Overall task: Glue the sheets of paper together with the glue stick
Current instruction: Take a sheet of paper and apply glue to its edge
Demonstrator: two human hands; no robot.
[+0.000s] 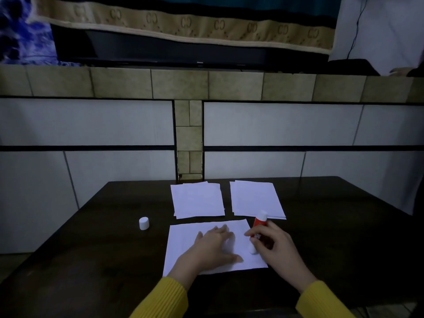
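Dark worktop [103, 260]: left hand [213, 246] lying spread, pinning flimsy sheet [183, 244]; right hand [275, 246] pinching glue stick [258, 228] mid-barrel, rubbing near the sheet's right edge.

Red glue stick [258, 228] (uncapped) tilts onto near white sheet [183, 237]; two stacks [197, 199] behind.

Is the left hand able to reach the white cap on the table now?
Probably yes. The left hand lies flat on the near sheet, holding nothing, and the white cap stands to its left on bare table with nothing between them.
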